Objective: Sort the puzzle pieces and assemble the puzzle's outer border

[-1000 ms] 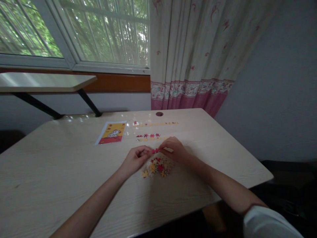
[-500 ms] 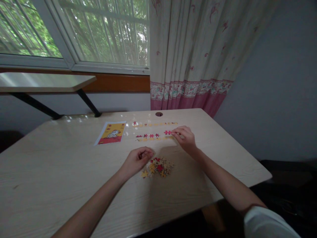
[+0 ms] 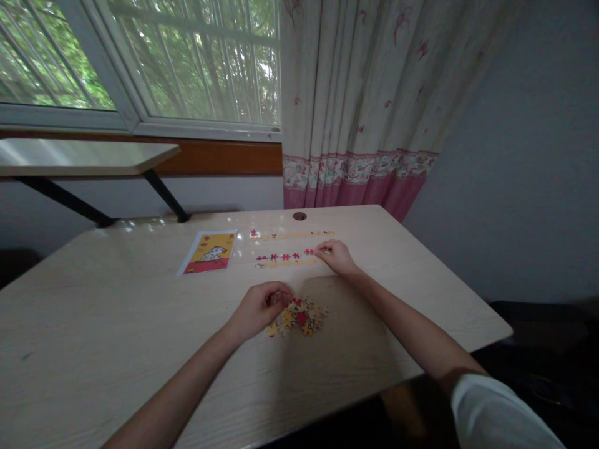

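Note:
My right hand [image 3: 337,256] pinches a red jigsaw puzzle piece [image 3: 309,252] by its right edge. That piece is low over the table or touching it; I cannot tell which. To its left lies a row of red puzzle pieces [image 3: 286,257], with a row of yellow pieces [image 3: 283,264] just below. My left hand [image 3: 262,308] has its fingers curled together at the left edge of a loose pile of mixed puzzle pieces [image 3: 306,315]. Whatever its fingertips may hold is hidden.
A picture sheet [image 3: 210,252] of a white cartoon animal on yellow and red lies to the left. Farther back runs another row of pieces [image 3: 294,235]. Behind it is a round hole [image 3: 299,216] in the table [image 3: 140,349]. A raised shelf [image 3: 84,156] stands at back left.
My right hand has moved left with the red puzzle piece, closer to the red row. My left hand has shifted slightly down and right, onto the pile's edge.

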Demonstrator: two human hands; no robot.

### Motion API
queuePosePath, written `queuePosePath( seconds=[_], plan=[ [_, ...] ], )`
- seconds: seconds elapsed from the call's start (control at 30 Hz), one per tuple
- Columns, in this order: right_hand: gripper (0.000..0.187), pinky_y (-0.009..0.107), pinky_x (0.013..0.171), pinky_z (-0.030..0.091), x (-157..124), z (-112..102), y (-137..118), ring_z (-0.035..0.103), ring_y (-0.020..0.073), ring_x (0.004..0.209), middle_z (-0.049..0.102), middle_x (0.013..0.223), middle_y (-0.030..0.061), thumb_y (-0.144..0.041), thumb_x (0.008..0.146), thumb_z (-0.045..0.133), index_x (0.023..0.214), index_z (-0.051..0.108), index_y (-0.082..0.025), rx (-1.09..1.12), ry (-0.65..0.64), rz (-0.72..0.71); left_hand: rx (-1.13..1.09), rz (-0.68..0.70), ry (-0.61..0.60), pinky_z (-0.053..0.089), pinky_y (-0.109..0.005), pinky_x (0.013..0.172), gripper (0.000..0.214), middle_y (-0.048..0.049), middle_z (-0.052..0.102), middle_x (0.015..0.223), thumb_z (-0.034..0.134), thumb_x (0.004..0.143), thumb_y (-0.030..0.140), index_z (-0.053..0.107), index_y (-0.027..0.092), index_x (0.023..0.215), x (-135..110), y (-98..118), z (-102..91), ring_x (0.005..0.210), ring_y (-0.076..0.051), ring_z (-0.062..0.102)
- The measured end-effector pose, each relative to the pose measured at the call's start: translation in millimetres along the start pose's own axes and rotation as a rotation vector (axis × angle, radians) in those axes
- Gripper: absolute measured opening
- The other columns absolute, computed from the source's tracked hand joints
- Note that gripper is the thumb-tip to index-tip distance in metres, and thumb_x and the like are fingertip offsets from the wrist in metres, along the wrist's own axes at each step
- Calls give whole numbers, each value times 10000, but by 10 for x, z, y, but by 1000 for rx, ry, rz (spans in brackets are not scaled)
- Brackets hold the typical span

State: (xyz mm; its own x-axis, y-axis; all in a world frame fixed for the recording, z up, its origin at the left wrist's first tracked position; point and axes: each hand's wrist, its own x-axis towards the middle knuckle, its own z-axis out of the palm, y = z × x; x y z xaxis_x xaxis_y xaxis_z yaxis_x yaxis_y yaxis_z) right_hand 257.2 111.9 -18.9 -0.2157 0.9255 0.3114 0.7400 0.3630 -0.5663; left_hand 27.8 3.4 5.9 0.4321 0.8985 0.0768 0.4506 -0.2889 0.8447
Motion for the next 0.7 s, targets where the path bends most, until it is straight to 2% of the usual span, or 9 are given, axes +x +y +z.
queuePosePath(
  seconds=[0.2, 0.33, 0.47, 0.57, 0.7],
  plan=[
    [151, 287, 742, 396, -4, 56, 25, 580, 165, 791, 686, 821, 28, -351, 767, 627, 788, 709, -226, -40, -15, 6, 120, 59, -2, 341, -203, 488, 193, -1, 559, 639, 483, 812, 268, 632, 146, 811, -4, 16, 9, 538, -106, 440],
    [134, 296, 773, 398, -5, 48, 17, 583, 163, 806, 688, 833, 23, -329, 769, 621, 787, 700, -222, -30, 26, -10, 249, 137, -78, 375, -206, 527, 167, -10, 583, 709, 506, 813, 257, 640, 165, 852, -44, 69, 16, 577, -110, 489],
    [139, 309, 799, 395, -49, -24, -12, 584, 165, 825, 688, 851, 32, -285, 798, 579, 818, 687, -201, -18, 66, -16, 430, 259, -152, 433, -240, 634, 178, -37, 591, 845, 555, 799, 284, 646, 202, 929, -99, 124, 41, 746, -159, 546],
    [122, 323, 807, 388, -140, -100, -59, 579, 172, 828, 684, 836, 36, -270, 796, 580, 791, 679, -200, -11, 90, -91, 546, 296, -173, 454, -282, 716, 219, -53, 589, 941, 560, 798, 278, 644, 230, 994, -119, 136, 68, 850, -191, 550],
    [116, 327, 801, 380, -272, -170, -161, 572, 165, 798, 676, 801, 30, -273, 805, 581, 759, 662, -204, 26, 78, -214, 586, 305, -156, 465, -297, 740, 238, -55, 584, 972, 544, 810, 280, 635, 243, 1027, -120, 121, 90, 883, -198, 544]
  ],
)
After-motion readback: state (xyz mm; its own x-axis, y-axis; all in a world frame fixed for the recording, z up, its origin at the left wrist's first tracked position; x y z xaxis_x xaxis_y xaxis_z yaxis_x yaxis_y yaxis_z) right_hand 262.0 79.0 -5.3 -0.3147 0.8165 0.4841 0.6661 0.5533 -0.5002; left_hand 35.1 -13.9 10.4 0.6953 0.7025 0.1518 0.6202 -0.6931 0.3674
